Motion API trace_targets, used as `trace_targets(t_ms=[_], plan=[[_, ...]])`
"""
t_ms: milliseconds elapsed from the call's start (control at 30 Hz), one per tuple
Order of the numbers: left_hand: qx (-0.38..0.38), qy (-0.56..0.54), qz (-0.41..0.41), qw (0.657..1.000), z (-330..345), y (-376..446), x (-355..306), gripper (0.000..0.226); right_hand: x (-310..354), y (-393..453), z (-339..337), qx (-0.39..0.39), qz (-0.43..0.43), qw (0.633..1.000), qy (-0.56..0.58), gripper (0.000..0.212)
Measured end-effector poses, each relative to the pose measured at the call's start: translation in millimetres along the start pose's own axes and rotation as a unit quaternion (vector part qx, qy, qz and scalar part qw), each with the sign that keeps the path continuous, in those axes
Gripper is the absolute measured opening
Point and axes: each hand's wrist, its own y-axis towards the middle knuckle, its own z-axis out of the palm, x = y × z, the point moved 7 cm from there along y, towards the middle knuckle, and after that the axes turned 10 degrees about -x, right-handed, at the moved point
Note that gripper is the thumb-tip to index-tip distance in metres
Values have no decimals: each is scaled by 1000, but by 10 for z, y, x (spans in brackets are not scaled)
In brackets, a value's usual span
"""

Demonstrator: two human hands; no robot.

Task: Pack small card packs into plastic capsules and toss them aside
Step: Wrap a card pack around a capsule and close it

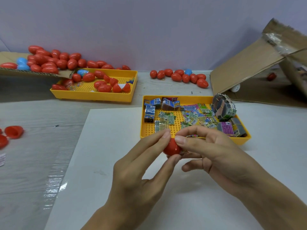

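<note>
Dozens of closed red plastic egg capsules (179, 76) already lie along the wall, yet your yellow perforated tray (194, 97) holds plenty of small wrapped card packs (164, 120). Your left hand (141, 165) pinches one red capsule half (172, 148) above the white sheet; your right hand (214, 151) pinches at its mouth, apparently mid-fill.

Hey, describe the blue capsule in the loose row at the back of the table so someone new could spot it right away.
Start at the tilted cardboard box on the right and look just left of it, along the wall. A loose row of red capsules lies on the table there, beyond the yellow tray of card packs. The blue capsule sits at the row's back, right of centre, the only blue one in it.
</note>
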Motion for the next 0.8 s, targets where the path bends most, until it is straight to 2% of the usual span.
trace_targets(t_ms=[167,300,400,500,700,800], plan=[[-8,-17,-15,1000,-11,-4,23,39,-15,0,9,-2,13,1000,1,30],[-26,-56,-47,997,-39,-6,67,39,20,0,-21,-42,1,999,7,52],[-54,-101,-79,990,-96,14,125,36,103,-9,-71,-78,-68,994,-25,42],[-67,-131,-107,983,-120,29,178,32,156,-36,-8,-51,-110,992,-36,34],[-64,-140,-119,981,-116,29,204,33,192,-78,15,-23,-157,987,-29,25],[-47,-134,-106,984,-94,23,185,34,151,-68,24,-19,-145,989,-28,17]])
